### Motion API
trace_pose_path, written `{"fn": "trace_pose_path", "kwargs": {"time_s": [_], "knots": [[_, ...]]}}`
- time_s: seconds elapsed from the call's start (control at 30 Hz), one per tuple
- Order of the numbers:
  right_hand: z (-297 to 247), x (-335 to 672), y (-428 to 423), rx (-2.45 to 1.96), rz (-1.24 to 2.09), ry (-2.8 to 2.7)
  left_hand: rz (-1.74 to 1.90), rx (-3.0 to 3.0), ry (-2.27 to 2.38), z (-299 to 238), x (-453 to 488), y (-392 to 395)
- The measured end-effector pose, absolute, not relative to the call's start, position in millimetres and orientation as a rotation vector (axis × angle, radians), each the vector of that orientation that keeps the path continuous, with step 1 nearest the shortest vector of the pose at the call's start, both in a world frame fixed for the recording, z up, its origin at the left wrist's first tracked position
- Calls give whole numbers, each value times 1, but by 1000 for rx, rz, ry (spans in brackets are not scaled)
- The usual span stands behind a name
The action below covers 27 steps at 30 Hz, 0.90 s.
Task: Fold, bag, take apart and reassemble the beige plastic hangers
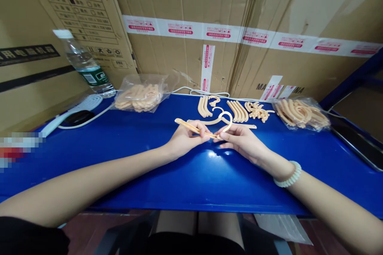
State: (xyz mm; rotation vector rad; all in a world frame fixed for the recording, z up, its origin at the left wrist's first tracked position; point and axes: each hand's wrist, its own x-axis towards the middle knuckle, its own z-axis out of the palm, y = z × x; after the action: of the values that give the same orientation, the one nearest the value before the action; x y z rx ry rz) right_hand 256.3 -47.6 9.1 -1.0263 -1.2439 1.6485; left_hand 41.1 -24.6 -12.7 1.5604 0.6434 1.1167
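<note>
Above the blue table [206,187], my left hand [186,142] pinches a beige plastic hanger arm [186,124], its free end pointing up and left. My right hand [245,142] is closed on a curved beige hanger hook [229,117], fingertips at its lower end. Arm and hook meet between my fingertips; whether they are joined is hard to see. Just behind my hands lies a hanger [206,122] with its hook upward, partly hidden. Beyond it are a row of hanger arms [204,107], a few hooks [214,100], another row of arms [237,111] and a pile of small hooks [257,111].
Clear bags of beige parts lie at the left [140,96] and right [302,113]. A water bottle [86,67], a white-handled object [72,111] and a white cable [98,116] are on the left. A phone [359,145] lies right. Cardboard boxes [179,59] stand behind.
</note>
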Motion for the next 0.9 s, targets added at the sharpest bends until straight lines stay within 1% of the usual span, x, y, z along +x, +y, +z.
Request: {"fn": "trace_pose_path", "kwargs": {"time_s": [0.37,0.9], "knots": [[10,255,-48,-989,1724,-1229,1135,1696,629,-10,38,-29],[7,248,-51,-1107,1453,-1329,1093,1682,656,-10,41,-28]]}}
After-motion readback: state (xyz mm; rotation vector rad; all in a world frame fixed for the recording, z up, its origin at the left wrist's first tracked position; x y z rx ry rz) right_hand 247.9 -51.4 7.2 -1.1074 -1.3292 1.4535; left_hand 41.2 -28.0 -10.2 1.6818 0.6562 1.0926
